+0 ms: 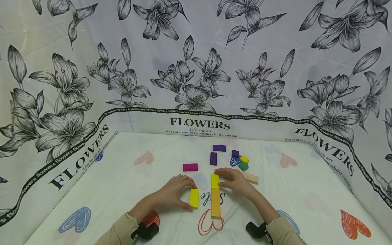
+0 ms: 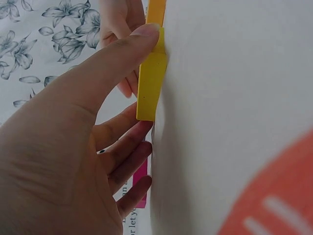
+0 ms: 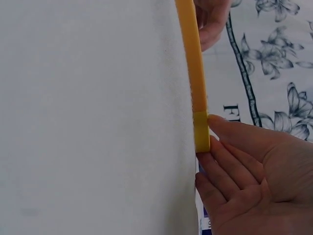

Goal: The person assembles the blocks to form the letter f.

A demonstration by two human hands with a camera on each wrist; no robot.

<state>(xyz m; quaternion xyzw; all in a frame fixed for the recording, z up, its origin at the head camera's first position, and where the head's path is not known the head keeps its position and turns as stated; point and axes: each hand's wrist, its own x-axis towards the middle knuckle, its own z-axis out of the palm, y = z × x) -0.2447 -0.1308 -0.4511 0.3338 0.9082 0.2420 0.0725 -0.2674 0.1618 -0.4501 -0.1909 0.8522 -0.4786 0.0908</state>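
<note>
My left hand (image 1: pixel 173 192) pinches a yellow rectangular block (image 1: pixel 194 198) lengthwise, thumb at its near end and fingertips at its far end. In the left wrist view this yellow block (image 2: pixel 149 88) stays close to the cloth. A second yellow block (image 1: pixel 215 181) lies to the right, its near end against a longer orange block (image 1: pixel 215 203) so the two form one line. My right hand (image 1: pixel 235 182) holds that second block between thumb and fingers. From the right wrist, the thumb is on the side of the yellow block (image 3: pixel 201 132), with fingertips at its end.
Beyond the hands lie a magenta block (image 1: pixel 190 167), purple blocks (image 1: pixel 219 148), a dark purple cube (image 1: pixel 235 153), a small yellow block (image 1: pixel 244 159) and a green block (image 1: pixel 243 166). Pale wooden pieces (image 1: pixel 251 178) lie beside the right hand. A flowered curtain (image 1: pixel 196 78) surrounds the heart-print cloth (image 1: pixel 122 183).
</note>
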